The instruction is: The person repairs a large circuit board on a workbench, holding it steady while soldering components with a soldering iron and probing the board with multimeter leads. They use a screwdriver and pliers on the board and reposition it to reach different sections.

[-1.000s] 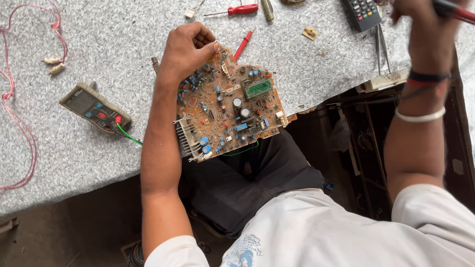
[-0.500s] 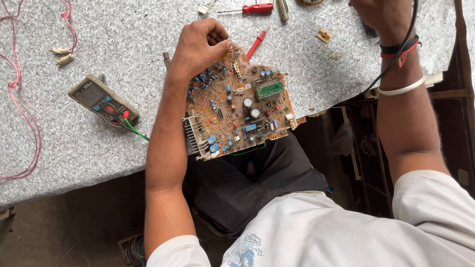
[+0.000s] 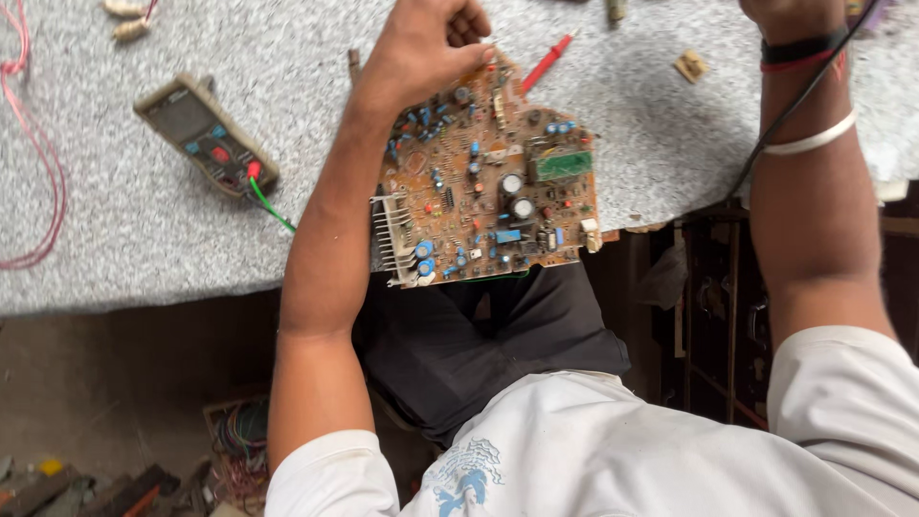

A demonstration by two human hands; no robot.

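Observation:
A brown circuit board point(image 3: 488, 191) crowded with capacitors and a metal heat sink lies over the near edge of the speckled stone tabletop point(image 3: 191, 249), above my lap. My left hand point(image 3: 431, 43) is closed on the board's far corner. My right hand point(image 3: 780, 11) is cut off by the top edge of the view; only its base and the wrist with a black-and-red band and a white bangle show. A black cable point(image 3: 795, 101) runs along that wrist toward the hand. Whether the right fingers hold anything is hidden.
A grey multimeter point(image 3: 206, 134) with a green lead point(image 3: 273, 206) lies left of my forearm. A red probe point(image 3: 546, 62) and a small tan part point(image 3: 691, 65) lie beyond the board. Red wires point(image 3: 33, 153) loop at far left. Clutter sits on the floor, bottom left.
My right hand has risen toward the top edge and is now mostly out of view. The left hand keeps its hold on the board, which sits a little lower in the view.

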